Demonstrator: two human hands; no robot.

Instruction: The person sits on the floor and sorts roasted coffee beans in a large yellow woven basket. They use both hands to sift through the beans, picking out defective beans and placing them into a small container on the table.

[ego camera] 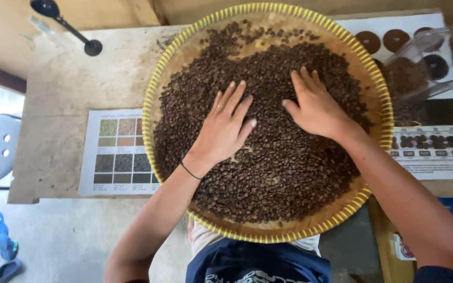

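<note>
Tray: we had a wide, round, woven basket tray with a yellow-striped rim resting on the pale stone tabletop, its near edge jutting past the table toward our body.
Beans: dark brown roasted coffee beans covered most of the tray in a thick layer, thinning to scattered beans near the far rim.
Left hand: our left hand lay flat on the beans near the middle, fingers spread wide, gripping nothing; a thin dark band circled the wrist.
Right hand: our right hand lay palm-down on the beans just beside the left, fingers loosely together and thumb out, holding nothing.
Left of tray: a printed chart of colour swatches lay partly under the rim.
Right of tray: a printed sheet with pictures of beans lay under a clear plastic container.
Far corner: a black long-handled scoop lay at the table's edge.
</note>
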